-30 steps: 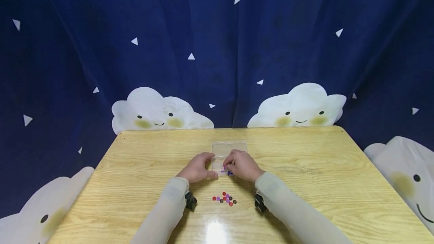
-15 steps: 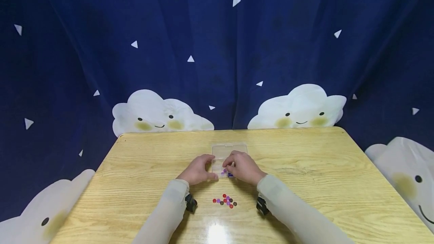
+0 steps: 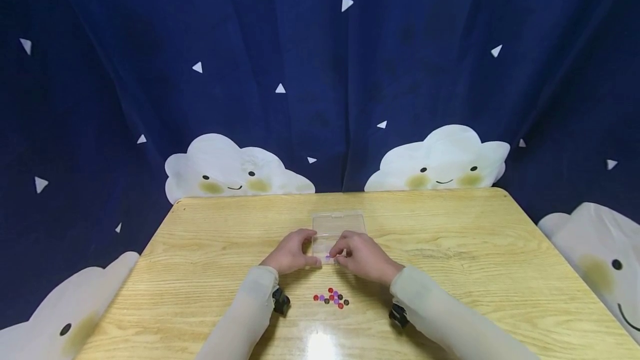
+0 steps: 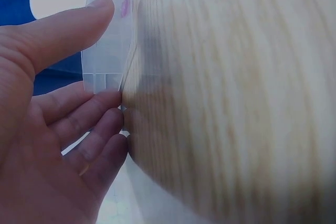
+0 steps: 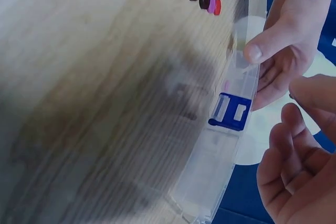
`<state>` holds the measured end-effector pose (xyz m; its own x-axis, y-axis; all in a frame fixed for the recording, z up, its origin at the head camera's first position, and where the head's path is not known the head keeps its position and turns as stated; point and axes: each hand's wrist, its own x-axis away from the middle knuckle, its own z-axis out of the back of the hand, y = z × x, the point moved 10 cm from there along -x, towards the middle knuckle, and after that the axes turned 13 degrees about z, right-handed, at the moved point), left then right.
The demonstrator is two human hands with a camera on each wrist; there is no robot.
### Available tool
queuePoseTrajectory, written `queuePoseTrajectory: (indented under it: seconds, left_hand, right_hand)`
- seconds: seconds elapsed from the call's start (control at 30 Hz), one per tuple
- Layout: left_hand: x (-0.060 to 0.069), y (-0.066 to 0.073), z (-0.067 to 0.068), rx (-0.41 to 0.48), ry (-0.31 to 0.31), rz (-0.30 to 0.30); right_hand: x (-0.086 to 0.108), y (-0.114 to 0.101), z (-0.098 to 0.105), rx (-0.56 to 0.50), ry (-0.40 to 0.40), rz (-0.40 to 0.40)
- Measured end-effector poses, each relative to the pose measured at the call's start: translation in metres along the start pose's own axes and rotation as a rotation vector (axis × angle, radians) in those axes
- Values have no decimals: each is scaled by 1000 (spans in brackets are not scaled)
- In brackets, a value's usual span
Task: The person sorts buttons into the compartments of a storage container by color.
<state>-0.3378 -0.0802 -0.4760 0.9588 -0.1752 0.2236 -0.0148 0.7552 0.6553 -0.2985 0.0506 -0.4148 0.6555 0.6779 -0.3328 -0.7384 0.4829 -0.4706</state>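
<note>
The left hand brackets one end of the clear box, the right hand hovers, fingertips apart, tabletop stretching wide either side!

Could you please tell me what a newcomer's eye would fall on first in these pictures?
Probably the dark blue curtain behind the table, with smiling white clouds just above its far edge. Next might come the clear plastic box on the table, with the left hand and right hand at it. Nearer the viewer lies a cluster of small red, purple and dark discs.
</note>
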Motion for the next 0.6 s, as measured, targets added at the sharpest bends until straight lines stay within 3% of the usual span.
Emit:
queuePoseTrajectory:
  seconds: [0.27,0.6]
  left_hand:
    - [1,-4,-3,-1,5,8]
    - [3,-3,-1,-3,7,20]
  right_hand:
    - [12,-13,-5,-19,-34,67]
    - [34,-13,-9,-38,-100,85]
